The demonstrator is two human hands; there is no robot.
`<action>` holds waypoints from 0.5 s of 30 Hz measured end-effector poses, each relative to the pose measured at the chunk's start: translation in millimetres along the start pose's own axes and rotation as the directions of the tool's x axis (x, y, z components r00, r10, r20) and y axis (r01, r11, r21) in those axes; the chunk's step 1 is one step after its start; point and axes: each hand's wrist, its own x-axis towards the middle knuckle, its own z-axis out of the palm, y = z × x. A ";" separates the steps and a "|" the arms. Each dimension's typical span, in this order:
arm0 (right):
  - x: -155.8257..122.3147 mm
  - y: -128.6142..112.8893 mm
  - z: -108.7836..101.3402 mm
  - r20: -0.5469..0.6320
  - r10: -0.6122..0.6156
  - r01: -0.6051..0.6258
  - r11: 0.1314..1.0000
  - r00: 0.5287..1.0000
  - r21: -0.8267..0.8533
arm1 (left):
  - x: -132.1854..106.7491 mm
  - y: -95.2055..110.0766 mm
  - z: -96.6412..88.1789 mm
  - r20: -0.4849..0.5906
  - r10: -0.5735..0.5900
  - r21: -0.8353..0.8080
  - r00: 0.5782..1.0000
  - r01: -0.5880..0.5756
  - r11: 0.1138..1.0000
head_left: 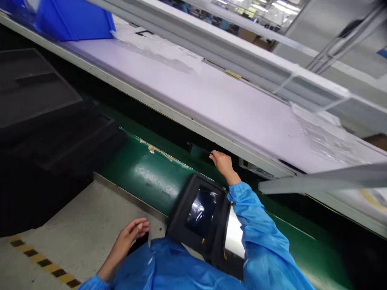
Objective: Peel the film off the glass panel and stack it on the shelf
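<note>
My open right hand (222, 164) has its fingertips at the edge of the white panel (211, 108), my left hand (133, 235) curls loosely on nothing, and my blue sleeve (250, 217) could snag the black-framed screen unit (199, 213) lying below my right wrist on the green belt (151, 177), knocking it askew.

The blue plastic bin (74, 20) is cut off by the top edge of the view. Glare hides whatever the screen of the black device (201, 213) shows, and the right hand's fingers (215, 157) reach a dark gap too shadowed to make out.
</note>
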 end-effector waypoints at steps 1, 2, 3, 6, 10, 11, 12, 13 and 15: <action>-25.2 -13.2 -13.6 -0.042 -0.020 0.020 1.000 0.999 0.010 | 0.5 12.6 -6.1 0.031 0.038 0.028 0.999 -0.039 0.999; -50.6 -26.4 -24.5 -0.074 -0.017 0.021 0.999 0.997 0.046 | 1.4 23.8 -12.5 0.058 0.074 0.050 0.996 -0.077 0.996; -75.6 -39.1 -31.9 -0.086 0.015 -0.006 0.994 0.996 0.109 | 2.8 33.4 -18.7 0.092 0.109 0.063 0.990 -0.115 0.991; -145.8 -70.0 -27.4 -0.047 0.221 -0.189 0.912 0.974 0.365 | 9.1 52.2 -34.4 0.189 0.198 0.066 0.962 -0.213 0.975; -226.8 -92.2 31.5 -0.012 0.526 -0.384 0.637 0.851 0.669 | 14.3 51.4 -41.3 0.271 0.225 0.047 0.936 -0.247 0.968; -243.0 -95.4 50.0 0.012 0.592 -0.424 0.563 0.806 0.709 | 14.2 46.6 -40.4 0.287 0.213 0.042 0.934 -0.235 0.971; -256.7 -98.2 68.1 0.032 0.657 -0.472 0.506 0.753 0.722 | 13.8 40.3 -38.8 0.304 0.197 0.037 0.932 -0.218 0.975; -267.6 -100.6 84.8 0.047 0.704 -0.511 0.467 0.709 0.722 | 13.2 33.2 -36.7 0.320 0.180 0.033 0.930 -0.200 0.979; -280.3 -104.5 111.9 0.040 0.748 -0.548 0.448 0.663 0.707 | 12.1 19.1 -31.9 0.358 0.152 0.029 0.921 -0.174 0.984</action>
